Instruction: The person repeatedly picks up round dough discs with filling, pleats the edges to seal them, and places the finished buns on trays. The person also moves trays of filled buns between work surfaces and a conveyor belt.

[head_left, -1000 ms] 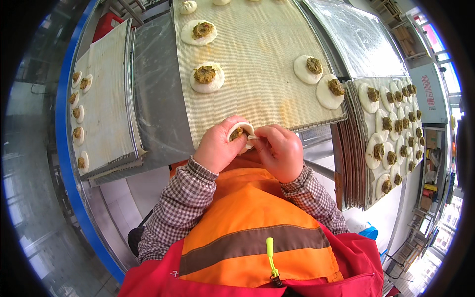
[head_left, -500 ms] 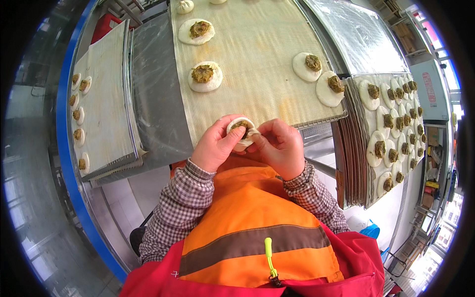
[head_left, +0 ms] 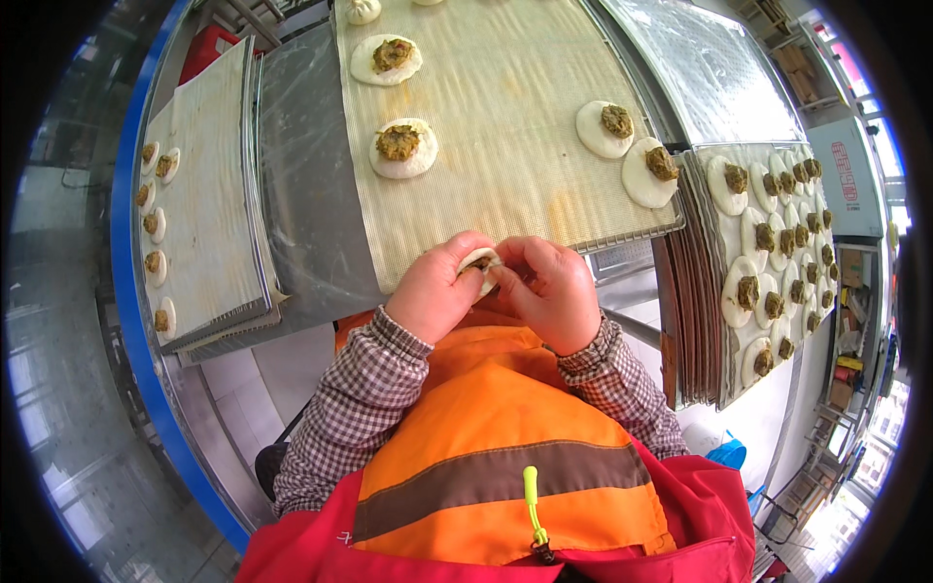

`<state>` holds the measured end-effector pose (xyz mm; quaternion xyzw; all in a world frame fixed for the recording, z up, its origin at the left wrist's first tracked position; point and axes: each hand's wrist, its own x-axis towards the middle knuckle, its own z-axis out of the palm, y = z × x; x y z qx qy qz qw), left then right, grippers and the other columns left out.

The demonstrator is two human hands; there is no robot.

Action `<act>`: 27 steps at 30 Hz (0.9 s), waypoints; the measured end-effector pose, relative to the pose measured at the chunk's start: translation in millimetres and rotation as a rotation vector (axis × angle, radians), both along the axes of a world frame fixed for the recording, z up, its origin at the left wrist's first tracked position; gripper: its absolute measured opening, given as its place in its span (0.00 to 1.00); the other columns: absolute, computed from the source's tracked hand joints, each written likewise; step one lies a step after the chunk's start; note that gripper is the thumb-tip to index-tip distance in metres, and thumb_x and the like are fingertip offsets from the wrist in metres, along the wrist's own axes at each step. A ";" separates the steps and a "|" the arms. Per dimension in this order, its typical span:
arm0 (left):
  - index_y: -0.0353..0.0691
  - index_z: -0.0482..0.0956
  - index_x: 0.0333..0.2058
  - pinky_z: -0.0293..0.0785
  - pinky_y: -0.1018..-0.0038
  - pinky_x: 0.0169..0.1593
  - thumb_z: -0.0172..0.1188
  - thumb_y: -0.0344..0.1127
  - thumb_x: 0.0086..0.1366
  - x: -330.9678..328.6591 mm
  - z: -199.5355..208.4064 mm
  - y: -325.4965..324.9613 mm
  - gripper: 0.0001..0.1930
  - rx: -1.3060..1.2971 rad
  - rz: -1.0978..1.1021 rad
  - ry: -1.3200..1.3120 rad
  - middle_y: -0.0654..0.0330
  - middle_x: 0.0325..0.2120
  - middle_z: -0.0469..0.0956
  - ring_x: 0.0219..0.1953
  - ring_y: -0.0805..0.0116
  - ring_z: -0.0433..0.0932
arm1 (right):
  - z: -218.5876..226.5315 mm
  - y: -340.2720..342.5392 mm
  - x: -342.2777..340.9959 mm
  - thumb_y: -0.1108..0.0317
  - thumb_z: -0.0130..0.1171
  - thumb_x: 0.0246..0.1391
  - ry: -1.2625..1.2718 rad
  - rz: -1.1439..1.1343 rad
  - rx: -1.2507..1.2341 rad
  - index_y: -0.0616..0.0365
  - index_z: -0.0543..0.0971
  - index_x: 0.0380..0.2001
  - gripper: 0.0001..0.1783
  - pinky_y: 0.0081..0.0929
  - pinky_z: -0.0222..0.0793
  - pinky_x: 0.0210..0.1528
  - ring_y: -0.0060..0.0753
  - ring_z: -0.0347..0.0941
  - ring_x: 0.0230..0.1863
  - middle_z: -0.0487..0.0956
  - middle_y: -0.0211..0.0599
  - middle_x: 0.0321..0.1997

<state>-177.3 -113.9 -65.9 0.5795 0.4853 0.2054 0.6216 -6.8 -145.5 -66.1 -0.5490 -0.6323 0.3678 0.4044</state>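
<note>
Between my two hands, just off the near edge of the lined tray [head_left: 486, 185], is a partly gathered filled bun [head_left: 477, 260] with a strip of brown-green filling showing. My left hand [head_left: 434, 289] cups it, the thumb over the filling. The fingers of my right hand [head_left: 552, 291] pinch its dough rim on the right side. On the tray, two flat dough rounds with filling, one [head_left: 403, 149] nearer and one [head_left: 387, 60] farther, lie at the left. Two more, a round [head_left: 604, 130] and its neighbour [head_left: 641, 177], lie at the right. A closed bun [head_left: 363, 11] sits at the far left corner.
At the right, a stack of trays [head_left: 695, 291] bears many filled dough rounds [head_left: 739, 291] on top. Another lined tray [head_left: 209, 194] on the left holds several along its outer edge. A metal sheet [head_left: 709, 73] lies at the far right, and a pale box [head_left: 848, 175] stands beyond.
The bun's opening has narrowed, with less filling showing. My left hand has turned inward and moved slightly right, and both hands have come closer together around the dough.
</note>
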 end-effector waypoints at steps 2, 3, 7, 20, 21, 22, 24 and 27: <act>0.40 0.72 0.49 0.75 0.82 0.34 0.46 0.25 0.65 -1.0 1.0 -1.0 0.15 -0.036 0.001 -0.125 0.65 0.37 0.75 0.35 0.78 0.75 | -0.6 -0.1 1.7 0.77 0.63 0.48 -0.023 0.018 0.021 0.65 0.76 0.30 0.07 0.18 0.69 0.23 0.24 0.77 0.23 0.78 0.38 0.25; 0.40 0.72 0.50 0.75 0.81 0.35 0.46 0.26 0.66 -1.8 1.3 -1.7 0.14 -0.055 0.028 -0.173 0.65 0.38 0.75 0.35 0.78 0.75 | -0.7 -0.3 2.6 0.77 0.63 0.48 -0.012 0.019 -0.012 0.66 0.76 0.30 0.07 0.18 0.69 0.23 0.24 0.77 0.23 0.78 0.38 0.25; 0.39 0.72 0.50 0.75 0.80 0.37 0.47 0.29 0.68 -3.0 -0.1 -3.0 0.13 -0.043 0.039 -0.121 0.64 0.38 0.75 0.36 0.77 0.75 | 0.3 -1.5 1.9 0.77 0.62 0.48 -0.092 0.026 0.027 0.65 0.75 0.29 0.06 0.19 0.70 0.24 0.25 0.78 0.23 0.79 0.39 0.26; 0.38 0.73 0.47 0.73 0.79 0.40 0.44 0.26 0.67 0.2 -4.5 -1.5 0.13 0.196 0.071 -0.225 0.65 0.35 0.76 0.35 0.77 0.74 | -1.8 0.1 0.7 0.74 0.64 0.46 0.145 0.004 -0.018 0.63 0.75 0.29 0.08 0.26 0.70 0.22 0.34 0.77 0.21 0.77 0.42 0.21; 0.38 0.73 0.46 0.74 0.78 0.40 0.46 0.26 0.66 0.1 -4.1 -1.5 0.12 0.219 0.082 -0.217 0.62 0.35 0.76 0.35 0.75 0.75 | -1.3 0.4 0.1 0.75 0.64 0.46 0.269 -0.023 -0.084 0.63 0.75 0.28 0.07 0.26 0.70 0.21 0.34 0.77 0.21 0.77 0.41 0.21; 0.38 0.73 0.45 0.74 0.77 0.41 0.48 0.26 0.65 0.9 -4.3 -1.6 0.11 0.231 0.097 -0.208 0.60 0.36 0.75 0.35 0.73 0.75 | -1.1 0.8 -1.2 0.75 0.64 0.46 0.396 -0.039 -0.170 0.62 0.75 0.28 0.07 0.26 0.70 0.21 0.34 0.77 0.21 0.76 0.41 0.20; 0.37 0.73 0.44 0.74 0.77 0.41 0.49 0.26 0.64 2.3 -5.1 -2.2 0.11 0.203 0.113 -0.169 0.58 0.36 0.75 0.35 0.72 0.75 | 0.3 1.7 -2.3 0.76 0.63 0.46 0.143 -0.005 0.032 0.61 0.75 0.27 0.06 0.27 0.70 0.22 0.35 0.77 0.22 0.77 0.40 0.22; 0.36 0.73 0.45 0.74 0.79 0.41 0.47 0.25 0.65 4.5 -6.1 -2.6 0.11 0.138 0.105 -0.118 0.60 0.36 0.74 0.36 0.74 0.75 | 2.9 2.0 -3.2 0.74 0.62 0.46 -0.236 0.044 0.357 0.61 0.76 0.29 0.06 0.29 0.70 0.23 0.40 0.76 0.23 0.78 0.40 0.25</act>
